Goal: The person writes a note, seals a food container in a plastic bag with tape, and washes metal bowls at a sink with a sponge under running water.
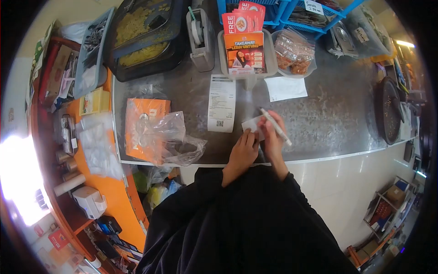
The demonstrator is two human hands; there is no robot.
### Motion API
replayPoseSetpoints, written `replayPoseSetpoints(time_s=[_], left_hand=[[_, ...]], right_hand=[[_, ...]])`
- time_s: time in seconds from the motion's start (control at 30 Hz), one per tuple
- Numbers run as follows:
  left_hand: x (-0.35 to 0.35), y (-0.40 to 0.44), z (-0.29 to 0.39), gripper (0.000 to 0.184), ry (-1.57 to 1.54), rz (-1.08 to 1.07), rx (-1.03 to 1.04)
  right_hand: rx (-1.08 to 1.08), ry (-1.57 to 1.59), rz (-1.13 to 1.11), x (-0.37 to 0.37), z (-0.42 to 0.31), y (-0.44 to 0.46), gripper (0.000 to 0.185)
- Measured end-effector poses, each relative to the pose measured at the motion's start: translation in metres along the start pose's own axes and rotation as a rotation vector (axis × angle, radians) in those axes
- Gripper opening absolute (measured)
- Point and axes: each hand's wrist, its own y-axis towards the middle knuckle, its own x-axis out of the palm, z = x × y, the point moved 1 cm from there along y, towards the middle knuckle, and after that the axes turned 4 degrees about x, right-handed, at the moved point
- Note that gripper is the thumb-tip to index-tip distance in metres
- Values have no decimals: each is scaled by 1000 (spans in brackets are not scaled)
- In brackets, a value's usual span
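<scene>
My right hand (273, 139) grips a white marker pen (278, 127), which tilts with its dark end up and to the left. Under the hands lies a small white paper slip (250, 123), partly covered by fingers. Bent fingers of my left hand (245, 148) press on the slip's lower edge. Just left of them a long printed receipt (221, 105) lies flat on the metal table (333, 114). Further left is an orange box (148, 121) in a clear plastic bag (180, 137). A blank white sheet (286, 88) lies beyond the right hand.
Along the back stand a black food container (123, 68), a tape dispenser (201, 50), a tub of leaflets (273, 64), a bowl of bagged food (295, 52) and blue baskets (292, 25). A round brown tray (388, 109) is at the right edge.
</scene>
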Motion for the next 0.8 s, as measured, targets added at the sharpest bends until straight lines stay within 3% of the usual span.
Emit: replayPoseSetpoints(time_s=[0.03, 0.13, 0.23, 0.33, 0.43, 0.57, 0.67, 0.8], left_hand=[[-4, -2, -2, 33, 55, -27, 23], [-20, 2, -6, 34, -275, 25, -195], [-21, -5, -19, 36, 15, 48, 8], [-24, -9, -20, 38, 140, 124, -21], [-19, -14, -25, 43, 120, 173, -109], [-20, -15, -27, 50, 111, 177, -205], [-22, -16, -28, 56, 63, 153, -255], [-24, -16, -30, 63, -11, 127, -299]], right_hand=[[-32, -48, 19, -7, 4, 5, 31], [-100, -147, 57, -13, 3, 11, 25], [-128, -167, 67, -13, 5, 12, 23], [-153, -283, 68, -19, 18, 9, 20], [-494, -606, -63, -12, 10, 9, 16], [-417, -784, -197, -4, 5, 11, 13], [-634, -939, -226, 5, -2, 15, 14], [-607, -975, -257, 9, -4, 14, 14]])
